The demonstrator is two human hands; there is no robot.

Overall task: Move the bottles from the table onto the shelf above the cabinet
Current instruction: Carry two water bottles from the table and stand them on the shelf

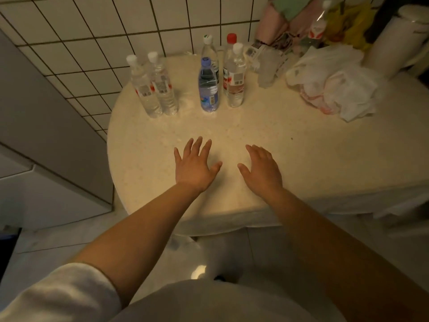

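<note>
Several plastic water bottles stand upright at the back of the round cream table [255, 126]. Two clear white-capped bottles [153, 87] stand side by side at the left. A blue-tinted bottle [208, 86] is in the middle, with a clear white-capped bottle [235, 80] to its right. Behind them stand a tall clear bottle [209, 51] and a red-capped bottle [231, 40]. My left hand [193, 167] and my right hand [262, 169] hover palm down over the table's near part, fingers spread, holding nothing. The shelf is out of view.
A crumpled white plastic bag [332, 82] lies at the table's right. A stack of clear cups [267, 66] stands beside it. Another bottle [319, 22] and bags sit behind. A white jug [392, 43] is far right. A grey cabinet [46, 135] stands left against the tiled wall [92, 31].
</note>
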